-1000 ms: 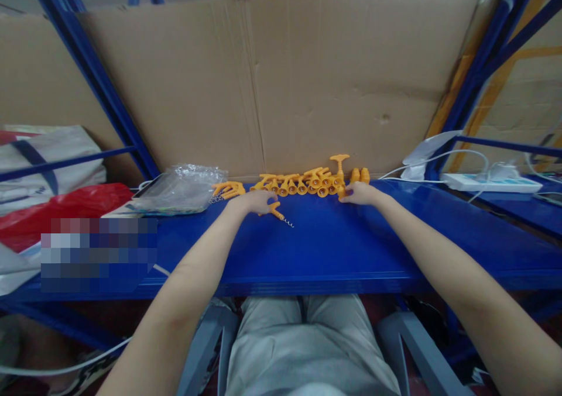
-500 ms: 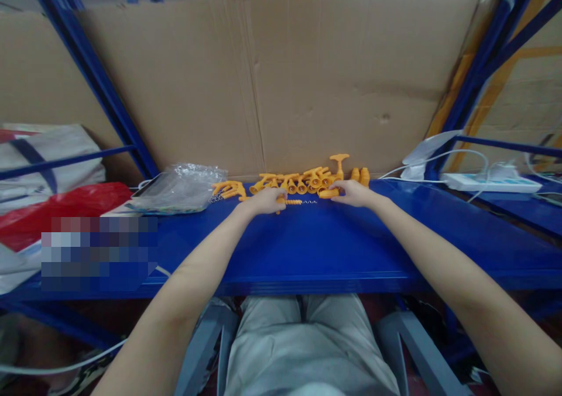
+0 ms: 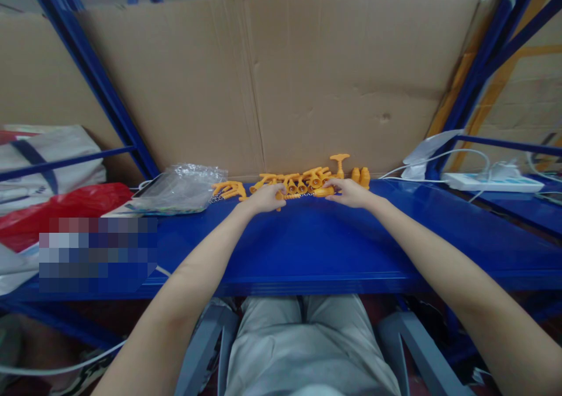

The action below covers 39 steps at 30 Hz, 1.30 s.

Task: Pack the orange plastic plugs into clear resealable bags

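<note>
My left hand grips the crossbar of an orange-yellow T-handle, its ribbed shaft lying sideways and pointing right. A thin metal spring stretches from the shaft's end toward the right. In the fingers of my right hand is an orange-yellow hollow barrel, also sideways, close to the spring. Whether the spring's tip is inside the barrel I cannot tell. Just behind both hands lie several orange-yellow cone-mouthed parts. One T-handle piece stands upright behind my right hand, left of two upright barrels.
More orange-yellow handles lie left of my left hand, with springs beside them. A clear plastic bag lies farther left on the blue table. Cardboard walls the back. A white power strip sits at right.
The barrel and my right hand have moved slightly left and up, toward the T-handle. The gap between barrel and shaft is smaller, and less of the spring shows.
</note>
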Tool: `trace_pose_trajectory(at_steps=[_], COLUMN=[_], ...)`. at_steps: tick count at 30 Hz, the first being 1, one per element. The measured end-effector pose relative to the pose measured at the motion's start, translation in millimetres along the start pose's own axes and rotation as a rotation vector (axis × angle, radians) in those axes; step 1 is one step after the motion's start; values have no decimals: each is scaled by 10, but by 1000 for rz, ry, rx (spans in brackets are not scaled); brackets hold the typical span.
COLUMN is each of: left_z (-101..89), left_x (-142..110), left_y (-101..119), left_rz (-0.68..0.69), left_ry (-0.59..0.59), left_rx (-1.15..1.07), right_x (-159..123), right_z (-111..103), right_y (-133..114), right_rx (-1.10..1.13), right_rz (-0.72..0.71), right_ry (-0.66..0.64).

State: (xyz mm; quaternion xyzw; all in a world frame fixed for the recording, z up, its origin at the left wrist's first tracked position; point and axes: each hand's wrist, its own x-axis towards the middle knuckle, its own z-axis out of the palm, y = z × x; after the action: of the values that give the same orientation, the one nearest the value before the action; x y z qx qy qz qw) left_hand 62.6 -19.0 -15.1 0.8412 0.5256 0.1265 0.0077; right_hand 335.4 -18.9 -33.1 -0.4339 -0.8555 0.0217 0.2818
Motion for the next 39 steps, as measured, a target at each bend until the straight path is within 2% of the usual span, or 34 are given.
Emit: trace_pose_trajectory(at_steps=[7,12,19,25,29,32,35,39], left_z=[23,43,80,78,86,103,147,216], left_x=[14,4,-17,-31,-31,-16,25,83], left_y=[-28,2,75,80,80,102,110,78], left_rz=[-27,-29,74,71,86,43,-5,31], left_ry=[32,88,141,231,306,349,317,304], left_rx=[50,55,56,89,6,-108,-267,-383], right_x=[7,28,36,47,53,57,60,66], right_z=[-6,60,178,164,133,109,89,110], right_y=[-11,-26,-174,-226,-223,-224,-218,-189], right_rx=[18,43,1,33,64,76,93,144], right_rz=[26,-49,-188,-190,-156,-111,-78,-24], right_ry=[4,45,87,145,177,201,210,190])
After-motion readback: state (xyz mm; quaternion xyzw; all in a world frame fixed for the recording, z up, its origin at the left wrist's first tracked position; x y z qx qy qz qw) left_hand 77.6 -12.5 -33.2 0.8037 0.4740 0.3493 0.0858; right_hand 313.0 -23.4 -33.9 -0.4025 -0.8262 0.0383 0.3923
